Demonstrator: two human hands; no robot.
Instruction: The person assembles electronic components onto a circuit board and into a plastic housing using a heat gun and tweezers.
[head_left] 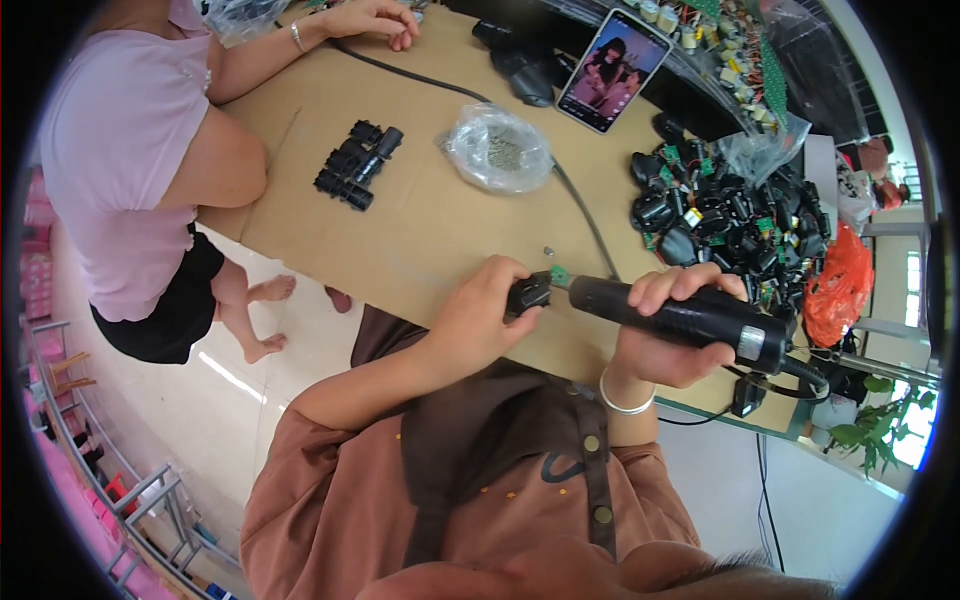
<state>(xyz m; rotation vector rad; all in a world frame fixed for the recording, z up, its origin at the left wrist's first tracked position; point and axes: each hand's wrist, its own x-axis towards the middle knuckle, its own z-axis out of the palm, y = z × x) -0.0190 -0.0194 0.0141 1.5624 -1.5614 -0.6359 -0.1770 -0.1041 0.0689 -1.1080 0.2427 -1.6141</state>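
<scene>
Pinched in the fingers of my left hand (482,312) is a small black plastic housing (529,292), low over the near edge of the table. A little green circuit board (560,277) shows at its right end. My right hand (662,352) wraps around a thick black electric screwdriver (690,316), held nearly level. Its narrow end points left at the housing and the board. Whether the bit touches them cannot be made out. On the tabletop just beyond lies a tiny metal piece (548,252).
A clear plastic bag of small screws (503,150) sits mid-table, with several black housings (358,165) left of it. To the right are a heap of black parts with green boards (715,215) and an orange bag (838,290). A phone (614,70) stands behind. Another person (130,170) is at left.
</scene>
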